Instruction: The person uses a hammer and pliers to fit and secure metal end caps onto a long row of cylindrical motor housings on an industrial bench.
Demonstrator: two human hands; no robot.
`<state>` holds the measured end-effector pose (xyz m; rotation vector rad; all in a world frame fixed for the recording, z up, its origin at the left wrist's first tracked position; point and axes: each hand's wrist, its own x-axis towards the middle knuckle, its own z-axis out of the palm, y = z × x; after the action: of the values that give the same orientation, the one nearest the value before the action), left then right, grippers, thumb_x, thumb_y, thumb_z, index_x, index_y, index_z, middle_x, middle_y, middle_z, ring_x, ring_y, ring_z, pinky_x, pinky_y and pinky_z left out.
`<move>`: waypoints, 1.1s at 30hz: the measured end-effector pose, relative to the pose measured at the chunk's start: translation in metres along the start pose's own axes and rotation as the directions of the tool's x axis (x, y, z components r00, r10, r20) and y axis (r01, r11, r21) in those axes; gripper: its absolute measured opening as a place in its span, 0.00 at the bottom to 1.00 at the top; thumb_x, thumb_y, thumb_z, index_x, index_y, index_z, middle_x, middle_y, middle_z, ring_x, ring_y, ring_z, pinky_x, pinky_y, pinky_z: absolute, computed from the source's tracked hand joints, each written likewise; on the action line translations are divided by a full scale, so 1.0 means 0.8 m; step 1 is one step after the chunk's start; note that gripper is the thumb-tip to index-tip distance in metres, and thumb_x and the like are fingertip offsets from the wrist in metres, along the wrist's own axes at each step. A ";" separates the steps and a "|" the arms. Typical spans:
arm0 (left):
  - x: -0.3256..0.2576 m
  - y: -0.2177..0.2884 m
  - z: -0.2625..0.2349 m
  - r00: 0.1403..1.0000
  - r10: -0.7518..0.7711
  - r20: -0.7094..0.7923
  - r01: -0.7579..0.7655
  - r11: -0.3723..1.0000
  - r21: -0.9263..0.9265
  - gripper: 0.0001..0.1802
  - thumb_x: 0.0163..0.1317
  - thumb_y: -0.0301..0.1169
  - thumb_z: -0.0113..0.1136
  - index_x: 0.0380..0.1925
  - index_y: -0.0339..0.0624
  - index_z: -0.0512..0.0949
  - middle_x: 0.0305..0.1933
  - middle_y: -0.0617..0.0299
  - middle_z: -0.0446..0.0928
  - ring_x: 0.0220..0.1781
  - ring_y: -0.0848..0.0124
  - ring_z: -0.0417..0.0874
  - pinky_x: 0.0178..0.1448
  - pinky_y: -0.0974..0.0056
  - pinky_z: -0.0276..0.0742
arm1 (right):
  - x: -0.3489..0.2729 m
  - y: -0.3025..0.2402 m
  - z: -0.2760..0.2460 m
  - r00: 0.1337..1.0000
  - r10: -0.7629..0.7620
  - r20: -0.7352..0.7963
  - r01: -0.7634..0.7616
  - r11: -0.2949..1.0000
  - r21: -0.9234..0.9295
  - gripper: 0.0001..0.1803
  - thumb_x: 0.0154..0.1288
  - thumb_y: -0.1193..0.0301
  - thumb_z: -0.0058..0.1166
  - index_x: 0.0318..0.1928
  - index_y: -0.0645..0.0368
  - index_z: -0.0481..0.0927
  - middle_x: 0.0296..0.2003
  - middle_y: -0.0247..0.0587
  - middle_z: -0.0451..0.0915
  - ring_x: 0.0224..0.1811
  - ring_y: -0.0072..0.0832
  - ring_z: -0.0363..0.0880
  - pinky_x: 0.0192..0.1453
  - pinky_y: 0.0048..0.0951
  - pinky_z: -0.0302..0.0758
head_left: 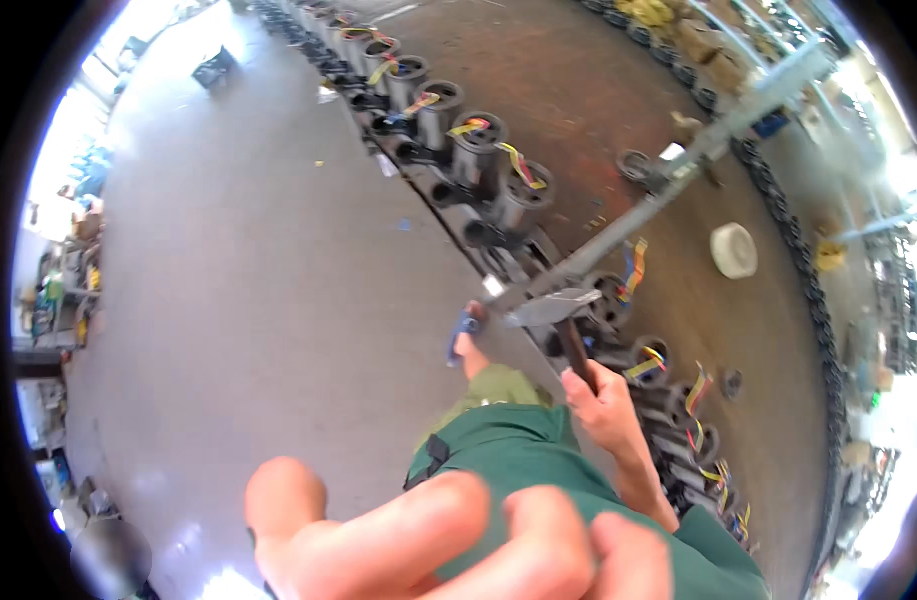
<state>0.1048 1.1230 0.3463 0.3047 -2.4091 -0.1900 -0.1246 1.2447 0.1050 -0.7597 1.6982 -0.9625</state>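
My left hand is raised very close to the camera, large and blurred along the lower edge. Its thumb stands apart and its bent fingers are spread, with nothing visible in them. Lower and farther off, my right hand is wrapped round the dark handle of a hammer. The grey hammer head points up and away, over a row of grey metal cylinders. One cylinder with coloured wires lies just beyond it. Whether the hammer touches anything there, I cannot tell.
A long row of upright cylinders with coloured wires runs to the far left. A grey metal beam slants across it. A white round roll lies on the brown floor at right, before a dark chain-like row. Grey floor spreads left.
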 end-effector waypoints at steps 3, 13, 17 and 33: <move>0.035 -0.035 -0.022 0.987 -0.137 0.087 0.133 0.990 0.046 0.06 0.46 0.26 0.62 0.25 0.46 0.77 0.28 0.65 0.77 0.25 0.68 0.75 0.27 0.66 0.66 | 0.066 -0.042 0.024 0.996 -0.076 0.055 0.077 0.997 -0.007 0.16 0.76 0.58 0.57 0.36 0.57 0.77 0.24 0.20 0.68 0.25 0.11 0.63 0.27 0.21 0.61; 0.120 -0.248 0.027 0.985 0.104 -0.141 -0.127 0.978 -0.166 0.04 0.48 0.32 0.57 0.24 0.47 0.73 0.40 0.61 0.80 0.29 0.64 0.78 0.26 0.63 0.68 | 0.211 -0.129 0.029 0.994 0.059 -0.089 -0.050 0.993 0.107 0.16 0.75 0.61 0.59 0.36 0.63 0.78 0.24 0.21 0.67 0.27 0.13 0.62 0.29 0.24 0.62; 0.127 -0.323 0.080 0.952 -0.305 -0.036 0.247 0.832 -0.496 0.05 0.52 0.23 0.59 0.30 0.42 0.78 0.33 0.62 0.77 0.30 0.65 0.77 0.36 0.63 0.72 | 0.243 -0.137 0.016 0.974 0.142 -0.175 -0.111 0.978 0.175 0.14 0.74 0.62 0.59 0.35 0.58 0.78 0.22 0.20 0.70 0.22 0.10 0.65 0.25 0.21 0.61; 0.030 -0.537 0.361 0.696 -0.365 0.618 0.375 0.919 0.121 0.21 0.69 0.45 0.59 0.28 0.38 0.84 0.39 0.49 0.81 0.49 0.52 0.79 0.53 0.51 0.77 | 0.301 -0.215 0.119 0.910 0.212 -0.356 -0.080 0.934 0.349 0.17 0.77 0.59 0.56 0.33 0.52 0.69 0.23 0.21 0.67 0.20 0.09 0.62 0.20 0.17 0.59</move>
<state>-0.0311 0.7193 0.0511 0.8440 -2.9824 -0.5774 -0.0993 0.9358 0.1287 -0.2195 1.8332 -1.3102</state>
